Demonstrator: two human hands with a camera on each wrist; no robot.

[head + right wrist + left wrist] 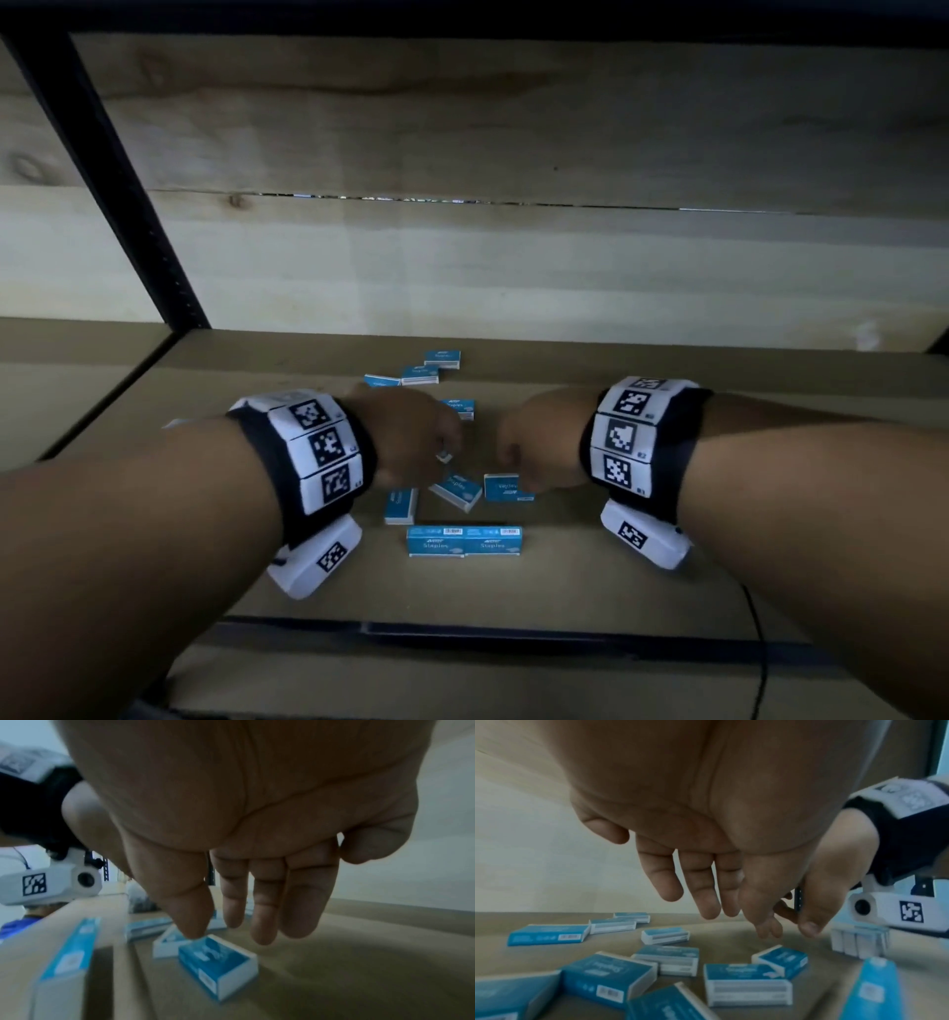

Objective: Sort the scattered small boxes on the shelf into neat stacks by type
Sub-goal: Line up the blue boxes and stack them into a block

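Room: I see bare shelf [667, 514] right of the boxes [464, 540].
Axis: front boxes lie long-side along the shelf edge.
Fingers: left hand [411, 437] and right hand [539, 447] loose, extended, holding nothing.

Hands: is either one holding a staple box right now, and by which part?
Neither. The left hand and right hand hang with straight fingers above the staple boxes; the right thumb nears one box.

Tan shelf [667, 411], scattered blue staple boxes [464, 540] lying flat
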